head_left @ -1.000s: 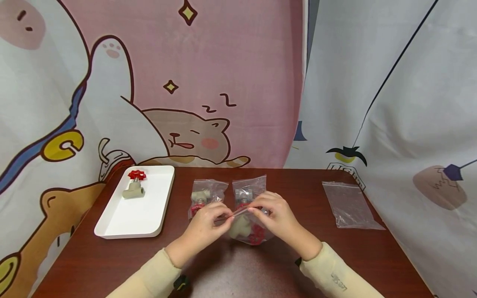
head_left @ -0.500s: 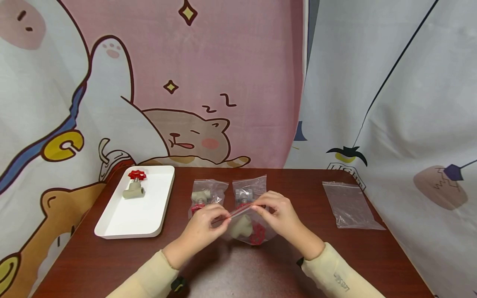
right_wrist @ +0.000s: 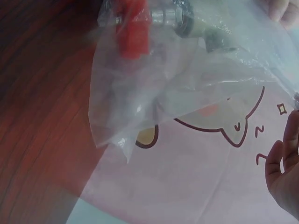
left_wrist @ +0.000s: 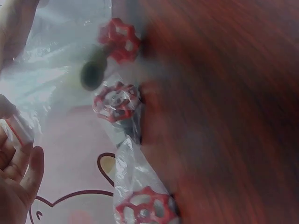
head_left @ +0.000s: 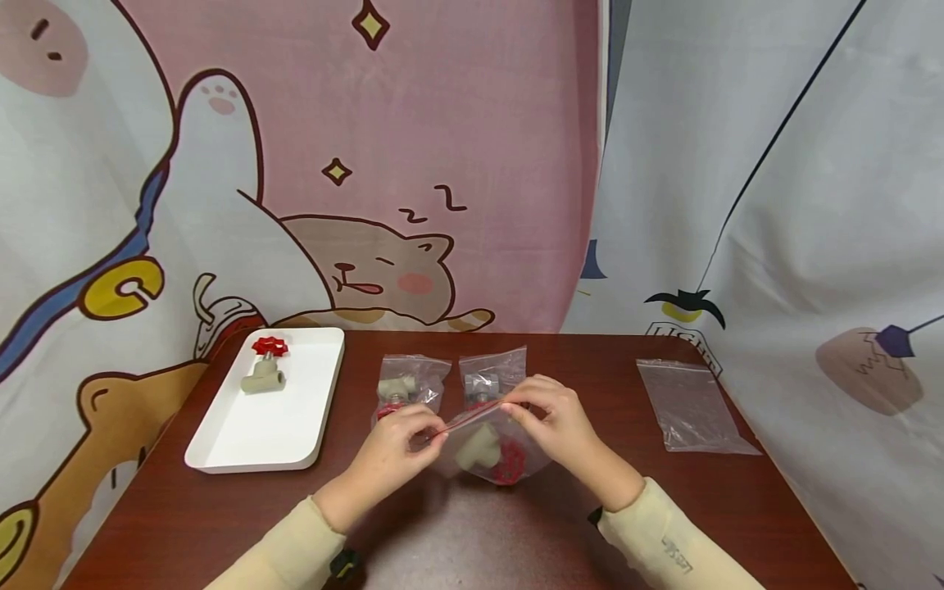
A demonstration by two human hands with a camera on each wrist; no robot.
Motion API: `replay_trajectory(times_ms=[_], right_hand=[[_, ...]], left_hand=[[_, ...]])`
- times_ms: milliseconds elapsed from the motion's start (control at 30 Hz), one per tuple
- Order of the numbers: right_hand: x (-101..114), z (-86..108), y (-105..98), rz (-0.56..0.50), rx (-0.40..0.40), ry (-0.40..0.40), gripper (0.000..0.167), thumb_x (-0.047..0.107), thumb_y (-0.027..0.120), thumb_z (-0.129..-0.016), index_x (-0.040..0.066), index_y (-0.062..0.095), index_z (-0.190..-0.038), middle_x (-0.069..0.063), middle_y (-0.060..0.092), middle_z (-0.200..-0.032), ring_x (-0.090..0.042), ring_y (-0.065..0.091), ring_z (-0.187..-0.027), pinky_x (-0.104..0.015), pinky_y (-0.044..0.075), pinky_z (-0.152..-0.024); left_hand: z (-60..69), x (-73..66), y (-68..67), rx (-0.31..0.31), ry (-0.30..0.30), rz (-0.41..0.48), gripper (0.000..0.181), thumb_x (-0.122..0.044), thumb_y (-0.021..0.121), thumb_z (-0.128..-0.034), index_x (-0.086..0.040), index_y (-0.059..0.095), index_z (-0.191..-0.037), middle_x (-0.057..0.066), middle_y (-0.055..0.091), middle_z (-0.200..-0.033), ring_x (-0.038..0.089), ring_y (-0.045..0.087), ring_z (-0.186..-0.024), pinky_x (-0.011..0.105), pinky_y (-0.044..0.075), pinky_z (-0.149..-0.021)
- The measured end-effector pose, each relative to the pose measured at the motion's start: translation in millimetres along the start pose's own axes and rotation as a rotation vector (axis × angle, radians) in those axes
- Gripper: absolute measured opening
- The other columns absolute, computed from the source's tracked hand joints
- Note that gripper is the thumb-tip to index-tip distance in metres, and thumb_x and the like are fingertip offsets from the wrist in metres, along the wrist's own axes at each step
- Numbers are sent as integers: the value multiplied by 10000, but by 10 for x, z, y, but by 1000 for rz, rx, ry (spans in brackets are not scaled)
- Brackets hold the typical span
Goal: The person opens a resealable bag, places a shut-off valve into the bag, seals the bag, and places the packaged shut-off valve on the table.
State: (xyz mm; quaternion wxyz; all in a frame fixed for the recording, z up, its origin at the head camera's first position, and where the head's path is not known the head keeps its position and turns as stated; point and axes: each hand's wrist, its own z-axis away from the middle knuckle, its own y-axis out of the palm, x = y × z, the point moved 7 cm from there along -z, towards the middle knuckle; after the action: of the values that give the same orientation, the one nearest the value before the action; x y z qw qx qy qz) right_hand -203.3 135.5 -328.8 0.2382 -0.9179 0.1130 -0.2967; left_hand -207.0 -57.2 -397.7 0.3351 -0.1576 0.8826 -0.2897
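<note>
A clear zip-lock bag (head_left: pixel 472 416) hangs above the table, its red-lined seal stretched between my two hands. My left hand (head_left: pixel 389 452) pinches the left part of the seal between thumb and fingers. At the right end, my right hand (head_left: pixel 555 419) pinches the same edge, held slightly higher. Inside the bag is a beige valve (head_left: pixel 479 448) with a red handwheel (right_wrist: pixel 133 28), seen close in the right wrist view. Just behind are two more bagged valves, the left bag (head_left: pixel 437 378) partly covered by my left hand and the right bag (head_left: pixel 509 365) by the held bag.
On the left a white tray (head_left: pixel 258 438) bears one loose valve (head_left: pixel 264 373) with a red handwheel. A flat zip-lock bag (head_left: pixel 693 410) lies at the right of the brown table (head_left: pixel 627 393). A printed curtain (head_left: pixel 479 123) rises behind the table's far edge.
My left hand has slid left and slightly down along the seal, and my right hand a little right. The hands are farther apart, and more of the seal shows between them.
</note>
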Motion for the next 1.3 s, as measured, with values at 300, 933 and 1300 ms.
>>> replay_trajectory(times_ms=[300, 933, 1300], right_hand=[[71, -33, -95, 4, -25, 39, 108, -108, 739, -704, -32, 701, -770, -97, 666, -711, -201, 584, -677, -142, 428, -644], [-43, 67, -208, -15, -104, 49, 185, -176, 732, -662, -28, 703, -770, -121, 658, -712, -210, 599, -692, -232, 481, -655], [-111, 131, -278, -19, -138, 89, 181, -191, 716, -673, -43, 698, -777, -139, 664, -727, -203, 600, -687, -199, 478, -637]], left_hand=[[27, 37, -16, -15, 24, -16, 40, -168, 671, -853, -153, 698, -828, -118, 620, -834, -1, 538, -736, 91, 436, -675], [26, 33, -16, -23, 37, -46, 27, -130, 713, -808, -145, 694, -819, -121, 620, -825, -10, 543, -731, 100, 445, -673], [-3, 6, -14, -17, 39, -61, 51, -128, 722, -802, -160, 698, -834, -124, 629, -843, -33, 551, -760, 106, 464, -690]])
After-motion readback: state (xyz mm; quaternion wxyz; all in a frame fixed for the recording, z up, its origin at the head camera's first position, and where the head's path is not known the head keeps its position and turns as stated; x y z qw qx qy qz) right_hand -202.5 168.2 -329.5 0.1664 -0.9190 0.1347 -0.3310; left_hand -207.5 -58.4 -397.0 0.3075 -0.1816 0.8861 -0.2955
